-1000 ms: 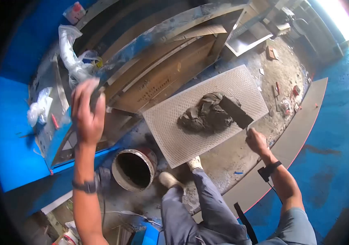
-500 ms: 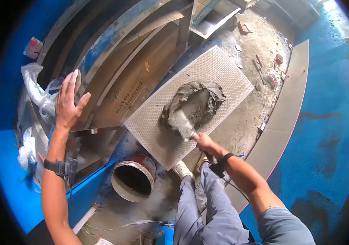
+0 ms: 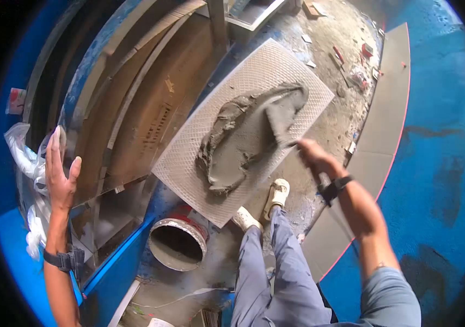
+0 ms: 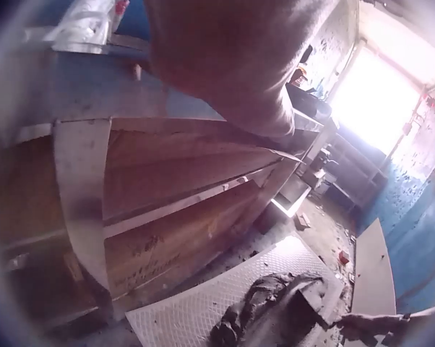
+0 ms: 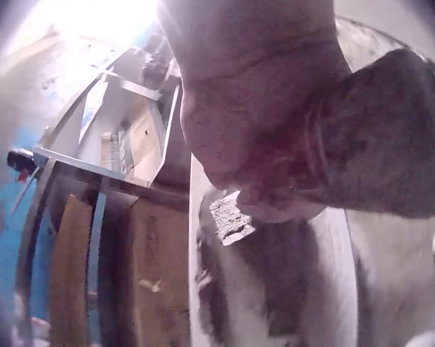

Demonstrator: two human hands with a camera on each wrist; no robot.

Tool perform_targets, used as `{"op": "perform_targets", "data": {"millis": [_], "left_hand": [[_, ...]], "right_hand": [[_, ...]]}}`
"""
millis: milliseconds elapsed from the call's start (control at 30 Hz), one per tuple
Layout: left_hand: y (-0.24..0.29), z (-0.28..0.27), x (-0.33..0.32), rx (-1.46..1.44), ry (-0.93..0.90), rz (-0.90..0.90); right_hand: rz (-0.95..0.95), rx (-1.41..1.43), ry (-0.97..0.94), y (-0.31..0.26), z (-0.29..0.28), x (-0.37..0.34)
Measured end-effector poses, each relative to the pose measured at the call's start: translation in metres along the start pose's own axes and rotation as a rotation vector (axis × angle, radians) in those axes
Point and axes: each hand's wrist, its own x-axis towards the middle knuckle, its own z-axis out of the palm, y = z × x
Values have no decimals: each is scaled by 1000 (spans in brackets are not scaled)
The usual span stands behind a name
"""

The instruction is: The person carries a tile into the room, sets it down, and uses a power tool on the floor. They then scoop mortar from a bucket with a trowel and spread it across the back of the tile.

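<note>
My right hand (image 3: 319,159) grips the handle of a trowel (image 3: 280,121), its flat blade in wet grey mortar (image 3: 232,158). The mortar lies as a long smeared patch with ragged edges across a large tile (image 3: 189,166), whose face-up side has a raised grid pattern. In the right wrist view, curled fingers cover the handle and part of the mortar-coated blade (image 5: 232,219) shows below them. My left hand (image 3: 61,177) is raised with its fingers straight and holds nothing, in front of a clear plastic bag (image 3: 23,155) beside the wooden frame.
A mortar-caked bucket (image 3: 195,219) stands beside the tile, near my feet. Curved wooden framing with cardboard (image 3: 151,117) runs along the left. A long grey panel (image 3: 377,136) lies on the right by a blue surface (image 3: 434,169). Small debris (image 3: 338,60) litters the floor beyond.
The trowel has swept through the mortar, turning the heap into a longer, flatter patch. My right hand came toward me, then went back out to the right. My left hand has shifted left and lower in view.
</note>
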Motion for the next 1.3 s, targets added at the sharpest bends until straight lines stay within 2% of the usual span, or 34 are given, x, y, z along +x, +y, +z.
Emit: {"op": "perform_targets", "data": {"millis": [33,67,100,133,167,200,267,300,333,367,400,433,467,500,533,567,600,667,733,767,833,867,933,1000,1067,1100,1133,1167,1200,1267,1300], "left_hand": [[5,1,2,29,7,8],[6,2,2,24,0,16],[5,4,2,-8,8,20],[1,4,3,-34,24,24],[-2,3,2,2,-15,21],[1,2,2,40,8,7],[4,1,0,52,-8,-43],[3,0,0,57,-9,-39],[2,0,1,29,-13,-21],[0,3,0,-1,-20,-6],[-6,6,0,17,-10,42],[-7,7,0,-34,-16,44],[-8,8,-1,-81,-16,37],[-7,7,-2,-117,-33,-6],[-10,10,-2,-156,-23,0],[-10,9,-1,-82,-35,18],[-9,7,-2,-6,-37,32],[-8,7,-1,7,-25,10],[-5,4,0,-4,-2,27],[0,2,1,8,5,20],[5,1,0,20,37,18],[4,2,-1,18,61,10],[4,3,0,-3,78,4],[4,-1,-3,54,26,-29],[1,-1,-2,34,25,1],[1,-1,-2,42,22,-3],[0,0,-2,30,29,7],[0,1,-2,16,35,17],[0,2,-3,15,25,11],[0,0,-4,-24,2,-44],[0,0,-4,-28,13,-38]], "right_hand": [[-23,-22,-78,22,23,-4],[-123,-165,-64,46,48,1],[-288,-325,-108,61,73,-2],[-456,-342,-199,71,93,0],[-125,-379,-139,76,119,1],[-159,-368,-147,93,141,5],[-461,-806,-41,123,166,13],[-587,-1046,25,118,166,0],[-575,-1229,-93,82,153,-20],[-652,-1423,-24,83,136,0],[-627,-1614,-93,45,115,-11],[-572,-1654,-59,21,87,-12],[-494,-1523,145,9,56,-10],[-619,-1614,204,27,5,34],[-617,-1583,426,6,-9,18],[-761,-1393,511,19,-31,24],[-594,-1371,580,23,-31,24],[-446,-745,539,92,-33,90],[-314,-71,358,110,39,60],[-569,-155,457,147,68,66],[-302,116,249,132,135,5],[-180,183,216,137,159,-7],[-189,85,74,143,189,-23],[-210,-127,-80,159,204,-12],[-740,-1024,21,166,183,17],[-708,-1256,-107,113,165,-1],[-626,-1436,-116,88,147,12],[-602,-1518,-63,68,125,19],[-718,-1443,102,67,98,31],[-732,-1217,393,56,61,23],[-709,-1096,467,51,58,16]]}}
